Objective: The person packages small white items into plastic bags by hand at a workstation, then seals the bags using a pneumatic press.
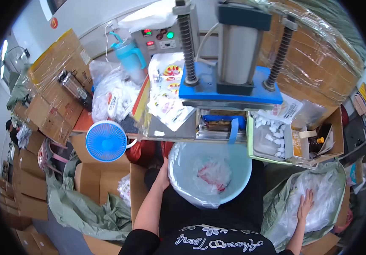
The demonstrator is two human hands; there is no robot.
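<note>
A light blue bucket (242, 178) with a clear plastic liner stands at my lap, with crumpled clear and red plastic (214, 174) at its bottom. My left hand (162, 176) rests against the bucket's left side; its fingers are partly hidden by the rim. Over at the right, my right hand (306, 205) lies with fingers spread on a heap of clear plastic bags (321, 195) inside a green woven sack (276, 197). Above the bucket is a press with a blue plate (234, 90).
A blue fan (106, 141) and an open cardboard box (102, 178) are at the left. A green-edged tray (268, 159) of small white pieces juts out right of the press. Behind stand a turquoise cup (128, 57) and a control box (159, 38). Far left, a person (12, 131) is partly visible.
</note>
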